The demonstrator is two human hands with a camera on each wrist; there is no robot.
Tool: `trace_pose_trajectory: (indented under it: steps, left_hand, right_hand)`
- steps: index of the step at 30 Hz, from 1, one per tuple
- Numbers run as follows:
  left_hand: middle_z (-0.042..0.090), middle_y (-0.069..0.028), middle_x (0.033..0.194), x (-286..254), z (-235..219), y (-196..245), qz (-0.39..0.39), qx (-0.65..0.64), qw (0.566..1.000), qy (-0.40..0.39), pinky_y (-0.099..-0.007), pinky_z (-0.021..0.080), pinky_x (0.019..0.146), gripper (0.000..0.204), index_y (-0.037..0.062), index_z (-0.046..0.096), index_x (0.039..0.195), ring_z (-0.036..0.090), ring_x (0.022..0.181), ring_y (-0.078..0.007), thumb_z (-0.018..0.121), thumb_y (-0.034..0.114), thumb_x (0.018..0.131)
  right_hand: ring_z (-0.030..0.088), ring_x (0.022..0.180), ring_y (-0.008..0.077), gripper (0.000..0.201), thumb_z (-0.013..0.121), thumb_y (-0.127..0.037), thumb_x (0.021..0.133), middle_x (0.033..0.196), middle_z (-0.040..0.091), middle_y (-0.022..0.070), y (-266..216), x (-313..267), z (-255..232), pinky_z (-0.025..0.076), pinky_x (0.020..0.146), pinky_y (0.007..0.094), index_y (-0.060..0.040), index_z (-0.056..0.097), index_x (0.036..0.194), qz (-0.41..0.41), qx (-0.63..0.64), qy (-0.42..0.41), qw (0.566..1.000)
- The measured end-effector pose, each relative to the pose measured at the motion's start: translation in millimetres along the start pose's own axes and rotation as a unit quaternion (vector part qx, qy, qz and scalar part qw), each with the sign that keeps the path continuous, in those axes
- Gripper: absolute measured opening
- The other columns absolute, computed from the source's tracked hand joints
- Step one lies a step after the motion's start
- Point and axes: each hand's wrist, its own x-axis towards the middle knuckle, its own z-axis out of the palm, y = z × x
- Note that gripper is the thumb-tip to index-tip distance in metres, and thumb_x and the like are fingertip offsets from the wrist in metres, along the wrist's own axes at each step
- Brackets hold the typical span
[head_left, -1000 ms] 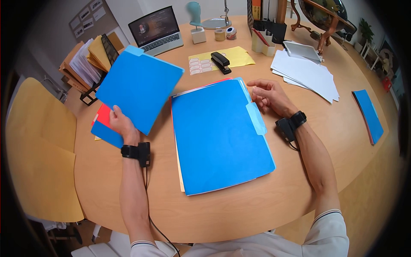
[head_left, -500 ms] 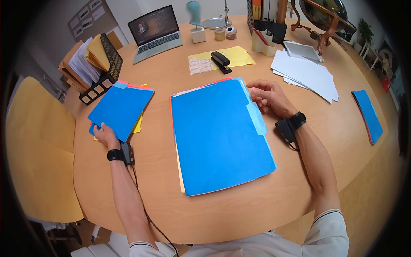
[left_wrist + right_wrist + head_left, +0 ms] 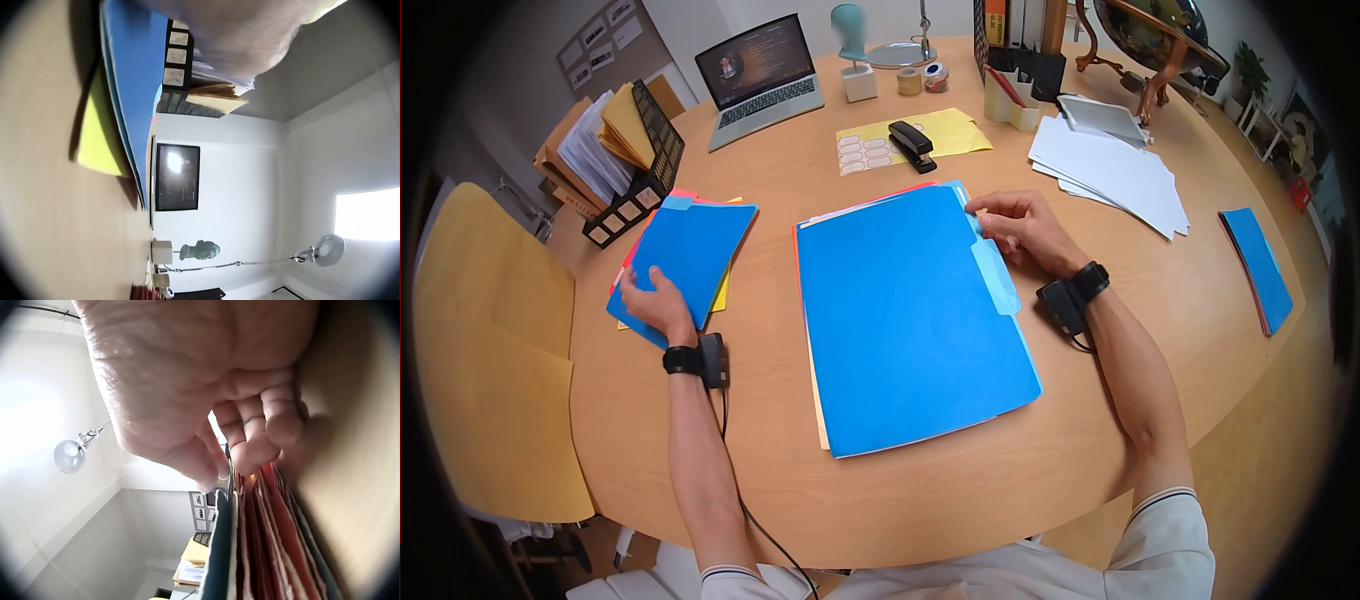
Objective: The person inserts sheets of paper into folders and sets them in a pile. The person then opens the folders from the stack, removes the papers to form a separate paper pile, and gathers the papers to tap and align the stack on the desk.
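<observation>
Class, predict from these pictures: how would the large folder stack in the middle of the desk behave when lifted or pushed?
Lifted by one edge, the large folder stack would probably bend, as its layers look thin. They may slide apart: many separate edges show, unevenly lined up. Pushed, it seems unlikely to roll or tip, lying flat on the desk.

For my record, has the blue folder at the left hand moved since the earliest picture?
Yes: the blue folder moved down and left, away from the laptop it partly covered.

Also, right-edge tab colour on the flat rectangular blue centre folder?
Light blue tab; clearest in the head view.
</observation>
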Motion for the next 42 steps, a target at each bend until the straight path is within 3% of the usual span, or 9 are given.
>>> trace_pose_trajectory:
  steps: [2, 5, 11, 12, 14, 16, 27, 36, 42]
  left_hand:
    - [0.064, -0.0182, 0.123, -9, 5, 21, 0.011, -0.084, 0.996, -0.028, -0.0424, 0.045, 0.099, 0.036, -0.0016, 0.062, 0.124, 0.06, 0.111, -0.0312, 0.068, 0.014, 0.092]
    - [0.067, -0.0132, 0.119, -26, -5, 80, 0.045, -0.202, 0.958, -0.198, -0.0383, 0.047, 0.098, 0.026, -0.0002, 0.069, 0.112, 0.061, 0.112, -0.0256, 0.07, 0.018, 0.094]
    - [0.06, -0.0173, 0.136, -87, -14, 145, 0.065, -0.343, 0.771, -0.532, -0.0405, 0.038, 0.114, 0.044, 0.0019, 0.064, 0.13, 0.052, 0.132, -0.0278, 0.069, 0.03, 0.096]
    - [0.06, -0.0173, 0.136, -93, -12, 145, 0.066, -0.344, 0.77, -0.533, -0.0405, 0.038, 0.114, 0.044, 0.0019, 0.064, 0.13, 0.052, 0.132, -0.0278, 0.069, 0.03, 0.096]
    - [0.053, -0.0185, 0.146, -103, -9, 144, 0.238, -0.241, 0.773, -0.537, -0.0412, 0.032, 0.118, 0.052, 0.0019, 0.059, 0.136, 0.044, 0.14, -0.0303, 0.068, 0.034, 0.096]
    - [0.047, -0.0212, 0.151, -106, -11, 144, 0.206, -0.256, 0.763, -0.556, -0.0452, 0.025, 0.122, 0.056, 0.0015, 0.059, 0.136, 0.035, 0.147, -0.0353, 0.07, 0.037, 0.093]
    - [0.051, -0.0193, 0.147, -109, -10, 140, 0.207, -0.28, 0.783, -0.516, -0.0421, 0.032, 0.118, 0.044, 0.0004, 0.059, 0.134, 0.044, 0.14, -0.0322, 0.065, 0.025, 0.099]
    - [0.057, -0.017, 0.134, -110, -9, 139, 0.188, -0.324, 0.786, -0.492, -0.0388, 0.038, 0.113, 0.042, 0.0006, 0.055, 0.136, 0.05, 0.131, -0.0278, 0.065, 0.019, 0.1]
    - [0.061, -0.016, 0.124, -108, -15, 143, 0.215, -0.298, 0.827, -0.426, -0.0408, 0.042, 0.105, 0.038, 0.001, 0.061, 0.129, 0.051, 0.123, -0.0303, 0.068, 0.018, 0.096]
  right_hand:
    - [0.051, 0.053, 0.0019, 0.036, 0.073, -0.015, 0.091, 0.08, 0.065, 0.0005, -2, -1, 1, 0.038, 0.047, 0.0171, 0.0002, 0.067, 0.122, 0.025, -0.009, 0.005, 1.0]
    - [0.051, 0.053, 0.002, 0.034, 0.074, -0.012, 0.087, 0.078, 0.064, -0.0002, 3, 0, -1, 0.038, 0.047, 0.0174, 0.0004, 0.066, 0.118, -0.001, -0.007, -0.004, 1.0]
    - [0.056, 0.052, 0.0074, 0.042, 0.068, -0.004, 0.079, 0.077, 0.058, 0.0022, -7, 0, 2, 0.045, 0.042, 0.0229, 0.001, 0.057, 0.119, -0.001, -0.026, -0.024, 0.999]
    - [0.056, 0.052, 0.0074, 0.042, 0.068, -0.004, 0.079, 0.077, 0.058, 0.0022, -9, 0, 3, 0.045, 0.042, 0.0229, 0.001, 0.057, 0.119, -0.001, -0.026, -0.022, 0.999]
    - [0.056, 0.052, 0.0078, 0.045, 0.066, -0.004, 0.076, 0.081, 0.055, 0.0028, -11, -1, 4, 0.048, 0.043, 0.0235, 0.0009, 0.055, 0.119, 0.003, -0.017, -0.02, 1.0]
    - [0.057, 0.052, 0.008, 0.046, 0.066, -0.003, 0.075, 0.082, 0.055, 0.0029, -10, 0, 5, 0.048, 0.043, 0.0236, 0.0007, 0.055, 0.119, 0.004, -0.023, -0.018, 1.0]
    - [0.058, 0.066, 0.0075, 0.046, 0.074, -0.01, 0.076, 0.085, 0.058, 0.0035, -2, 6, 11, 0.047, 0.052, 0.0213, -0.002, 0.056, 0.118, -0.001, -0.112, 0.024, 0.993]
    - [0.064, 0.082, 0.0215, 0.066, 0.079, -0.037, 0.074, 0.082, 0.061, 0.0092, 9, 13, 21, 0.051, 0.075, 0.0349, 0.0005, 0.055, 0.123, -0.064, -0.254, 0.101, 0.96]
    - [0.068, 0.092, 0.0404, 0.074, 0.071, -0.042, 0.076, 0.096, 0.069, 0.0252, -3, 9, 38, 0.052, 0.083, 0.045, -0.0018, 0.05, 0.135, -0.035, -0.357, 0.108, 0.927]
